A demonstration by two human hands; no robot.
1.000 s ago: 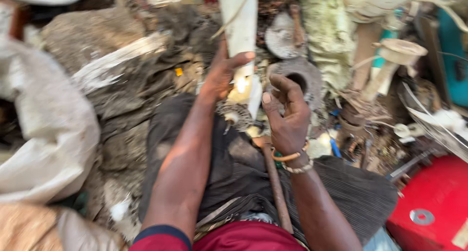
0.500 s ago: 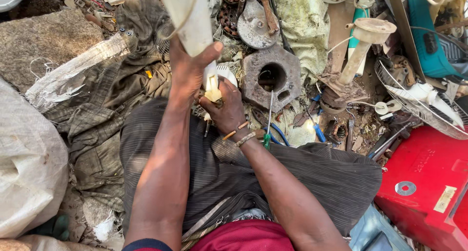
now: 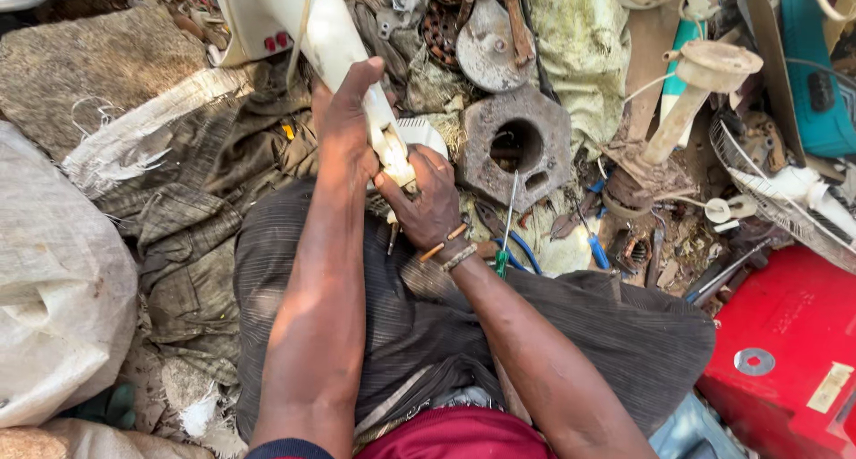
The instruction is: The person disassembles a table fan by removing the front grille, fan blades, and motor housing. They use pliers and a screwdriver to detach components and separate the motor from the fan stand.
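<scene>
My left hand [image 3: 346,124] grips a long white plastic appliance housing [image 3: 308,22] that slants up toward the top of the head view. My right hand [image 3: 426,200] closes around the housing's lower end, just above my lap, with bands on its wrist. Both hands meet at that lower end. A grey hexagonal metal block [image 3: 517,147] with a round hole lies just right of my hands. A green-handled screwdriver [image 3: 505,236] rests against it.
A white sack [image 3: 53,281] lies at the left. Rusty gears and a metal disc [image 3: 486,40] sit at the top. A red metal box [image 3: 785,343] stands at the lower right, with a white pedestal part [image 3: 695,93], a fan grille [image 3: 767,191] and blue-handled tools around it.
My right hand came off the hexagonal block and moved left onto the white housing's lower end. The housing now tilts further up and left, with my left hand still on it.
</scene>
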